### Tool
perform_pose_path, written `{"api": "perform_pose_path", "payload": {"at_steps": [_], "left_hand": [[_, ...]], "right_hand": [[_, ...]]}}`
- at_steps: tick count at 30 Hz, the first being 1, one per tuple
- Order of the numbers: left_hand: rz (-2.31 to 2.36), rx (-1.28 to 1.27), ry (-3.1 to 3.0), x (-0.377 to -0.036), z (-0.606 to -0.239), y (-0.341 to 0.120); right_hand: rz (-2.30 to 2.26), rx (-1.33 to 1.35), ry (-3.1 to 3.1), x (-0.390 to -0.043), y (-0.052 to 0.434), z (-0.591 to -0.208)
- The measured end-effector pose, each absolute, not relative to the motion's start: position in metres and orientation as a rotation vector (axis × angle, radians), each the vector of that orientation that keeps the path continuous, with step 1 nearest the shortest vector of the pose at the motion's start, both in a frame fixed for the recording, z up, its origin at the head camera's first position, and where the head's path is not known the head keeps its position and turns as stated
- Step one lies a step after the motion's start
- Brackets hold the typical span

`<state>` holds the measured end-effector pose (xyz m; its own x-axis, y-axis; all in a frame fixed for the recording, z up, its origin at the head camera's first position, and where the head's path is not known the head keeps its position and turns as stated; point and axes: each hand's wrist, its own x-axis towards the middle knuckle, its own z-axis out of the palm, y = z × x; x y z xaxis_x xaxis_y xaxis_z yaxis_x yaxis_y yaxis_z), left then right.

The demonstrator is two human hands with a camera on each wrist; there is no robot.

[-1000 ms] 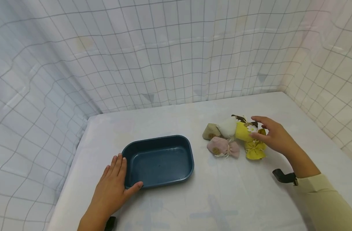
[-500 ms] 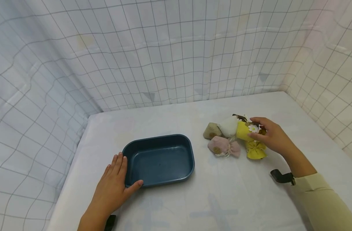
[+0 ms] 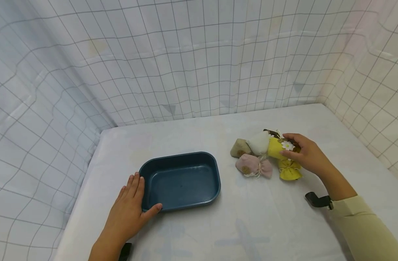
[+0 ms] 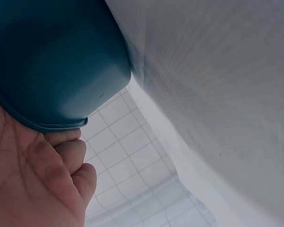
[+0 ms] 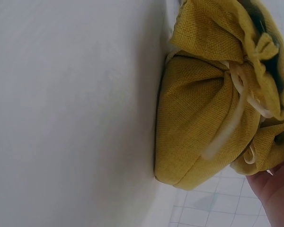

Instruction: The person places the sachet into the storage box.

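My left hand (image 3: 125, 214) lies with straight fingers along the left end of a dark blue plastic basin (image 3: 182, 186), thumb at its near rim. In the left wrist view the palm is against the rim of the basin (image 4: 61, 61). My right hand (image 3: 308, 154) pinches a yellow drawstring pouch (image 3: 275, 147) with a white flower between thumb and fingers. That pouch lies on top of a second yellow pouch (image 3: 289, 172). In the right wrist view the lower pouch (image 5: 199, 127) stands large on the cloth, its white cord dangling, and partly hides the held one.
A pink pouch (image 3: 247, 164), a white pouch (image 3: 259, 144) and an olive-beige pouch (image 3: 239, 148) lie close left of the yellow ones. Something dark brown (image 3: 271, 132) shows behind them. Checked white curtains (image 3: 199, 65) enclose the table's back and sides.
My right hand has come a little left and closed its thumb and fingers onto the flowered yellow pouch. The left hand and basin have stayed in place.
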<state>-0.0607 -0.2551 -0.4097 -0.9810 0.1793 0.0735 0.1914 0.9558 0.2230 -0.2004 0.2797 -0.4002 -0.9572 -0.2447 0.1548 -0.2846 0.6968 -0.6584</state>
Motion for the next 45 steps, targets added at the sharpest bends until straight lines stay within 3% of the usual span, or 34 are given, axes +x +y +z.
{"api": "perform_pose_path", "payload": {"at_steps": [25,45], "left_hand": [[-0.365,-0.272,-3.063,-0.0598,-0.4116,-0.2536],[-0.353,-0.265,-3.064,-0.0606,-0.4094,-0.2535]], "right_hand": [[1.141,0.42,-2.883,-0.2025,0.2802,-0.407],[0.929,0.708,-2.712,-0.1984,0.2817,-0.4096]]}}
